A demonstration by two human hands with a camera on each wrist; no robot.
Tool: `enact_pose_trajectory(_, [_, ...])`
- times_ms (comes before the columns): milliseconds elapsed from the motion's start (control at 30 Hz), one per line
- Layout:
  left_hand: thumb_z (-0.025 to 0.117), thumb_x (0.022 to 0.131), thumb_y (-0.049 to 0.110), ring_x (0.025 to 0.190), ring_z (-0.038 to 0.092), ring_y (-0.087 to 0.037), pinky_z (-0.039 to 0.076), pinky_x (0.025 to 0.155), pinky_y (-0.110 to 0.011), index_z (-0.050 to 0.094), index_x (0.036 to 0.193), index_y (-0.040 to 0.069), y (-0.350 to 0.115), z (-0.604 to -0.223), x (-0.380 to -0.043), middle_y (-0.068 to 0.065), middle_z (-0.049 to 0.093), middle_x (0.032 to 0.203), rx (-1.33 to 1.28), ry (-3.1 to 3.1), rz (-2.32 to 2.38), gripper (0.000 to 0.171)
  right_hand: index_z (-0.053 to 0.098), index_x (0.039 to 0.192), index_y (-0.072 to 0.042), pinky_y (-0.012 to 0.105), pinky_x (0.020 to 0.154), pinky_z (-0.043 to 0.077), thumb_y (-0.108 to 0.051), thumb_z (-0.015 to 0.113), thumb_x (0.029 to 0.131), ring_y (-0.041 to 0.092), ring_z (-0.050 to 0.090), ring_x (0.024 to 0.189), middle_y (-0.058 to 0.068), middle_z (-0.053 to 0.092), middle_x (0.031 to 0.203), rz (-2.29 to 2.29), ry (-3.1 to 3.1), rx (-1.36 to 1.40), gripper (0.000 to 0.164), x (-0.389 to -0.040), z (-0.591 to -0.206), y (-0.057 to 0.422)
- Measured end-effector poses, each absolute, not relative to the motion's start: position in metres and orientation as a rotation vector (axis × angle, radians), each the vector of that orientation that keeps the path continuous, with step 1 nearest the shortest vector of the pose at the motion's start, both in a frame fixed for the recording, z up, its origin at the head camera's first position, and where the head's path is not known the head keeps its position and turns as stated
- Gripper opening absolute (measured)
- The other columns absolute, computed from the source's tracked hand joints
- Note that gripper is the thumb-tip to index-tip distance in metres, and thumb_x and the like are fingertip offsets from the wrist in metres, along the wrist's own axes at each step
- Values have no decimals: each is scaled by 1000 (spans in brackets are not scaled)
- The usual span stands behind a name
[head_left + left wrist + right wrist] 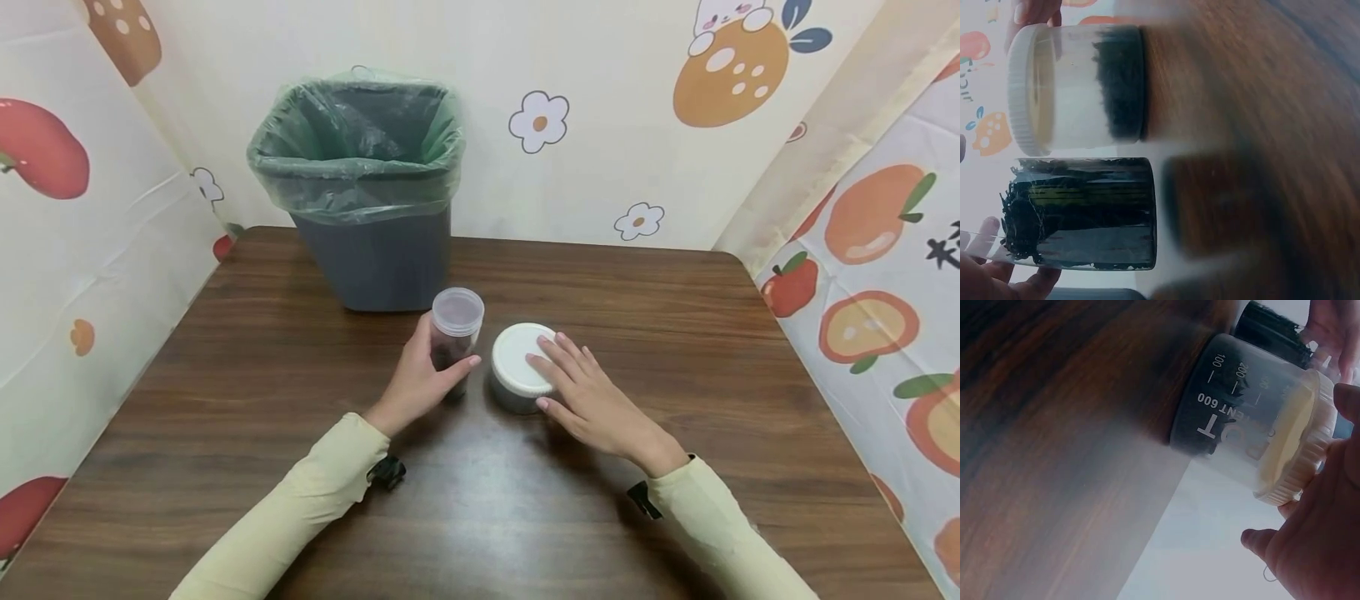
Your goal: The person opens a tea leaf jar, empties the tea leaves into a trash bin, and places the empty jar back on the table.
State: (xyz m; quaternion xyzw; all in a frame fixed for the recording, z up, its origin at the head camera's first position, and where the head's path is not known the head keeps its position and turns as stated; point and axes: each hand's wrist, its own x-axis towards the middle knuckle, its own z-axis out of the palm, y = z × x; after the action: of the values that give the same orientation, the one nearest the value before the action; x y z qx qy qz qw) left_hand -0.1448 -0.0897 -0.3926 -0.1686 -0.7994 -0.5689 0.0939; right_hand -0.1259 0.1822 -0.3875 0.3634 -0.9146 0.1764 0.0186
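My left hand (pixel 420 375) grips a tall, clear plastic jar (pixel 457 321) with a clear lid, thumb on the near side. Dark, leafy shreds fill the lower part of this jar (pixel 1085 215) in the left wrist view. Just to its right stands a wider clear jar (pixel 1235 406) with a white ridged lid (pixel 517 358). It has printed measuring marks and dark contents at its bottom. My right hand (pixel 592 404) rests its fingers, loosely extended, on the white lid. In the right wrist view the thumb (pixel 1260 540) is held apart from the jar.
A dark grey bin (pixel 382 258) lined with a green translucent bag (pixel 360 187) stands at the back left of the brown wooden table (pixel 637 308). Fruit-patterned cloth (pixel 600 83) hangs behind the table and on both sides.
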Motion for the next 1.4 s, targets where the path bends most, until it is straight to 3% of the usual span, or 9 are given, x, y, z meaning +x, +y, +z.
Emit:
enact_pose_trajectory(333, [82, 74, 17, 108, 54, -19, 45, 89, -40, 43, 134, 3, -104, -367, -139, -8, 55, 123, -675, -2389, -1377, 73, 40, 145, -13, 57, 110, 11, -33, 49, 99, 30, 13, 143, 10, 27, 153, 527, -2818, 1110, 51, -128, -383, 182])
enact_pose_trajectory(567, [84, 71, 21, 107, 53, -17, 45, 89, -37, 48, 131, 5, -107, -349, -134, -5, 56, 119, -796, -2355, -1172, 72, 49, 136, -4, 48, 112, 13, -24, 52, 96, 29, 31, 137, 14, 45, 142, 670, -2608, 987, 45, -129, -374, 171])
enact_pose_trajectory(667, [84, 72, 22, 103, 54, -17, 46, 86, -36, 49, 130, 5, -104, -347, -129, -5, 57, 115, -847, -2345, -1140, 71, 53, 131, -4, 46, 110, 22, -22, 53, 94, 29, 41, 131, 13, 52, 135, 774, -2470, 925, 42, -129, -365, 165])
enact_pose_trajectory(867, [84, 72, 24, 101, 54, -15, 47, 84, -35, 49, 130, 6, -95, -348, -121, -4, 58, 113, -879, -2366, -1120, 70, 59, 123, -6, 44, 82, 46, -35, 47, 95, 23, 58, 102, 6, 64, 112, 912, -2288, 830, 43, -126, -338, 148])
enact_pose_trajectory(1100, [81, 75, 27, 99, 53, -15, 48, 77, -33, 48, 131, 7, -87, -352, -119, -2, 58, 111, -906, -2400, -1043, 68, 63, 119, -9, 33, 53, 43, -59, 48, 88, 13, 57, 72, -1, 64, 85, 776, -2338, 789, 61, -115, -309, 132])
enact_pose_trajectory(1267, [79, 78, 27, 98, 51, -15, 50, 71, -32, 45, 134, 8, -84, -354, -117, -2, 57, 112, -934, -2447, -990, 68, 63, 118, -11, 28, 45, 38, -57, 59, 80, 10, 51, 55, -1, 66, 83, 704, -2407, 762, 60, -113, -306, 124])
enact_pose_trajectory(1400, [77, 80, 26, 98, 49, -16, 49, 69, -32, 43, 135, 8, -82, -354, -114, -4, 55, 115, -966, -2477, -977, 67, 61, 111, -10, 29, 42, 38, -56, 61, 80, 11, 50, 49, 2, 67, 83, 665, -2405, 752, 56, -113, -309, 119])
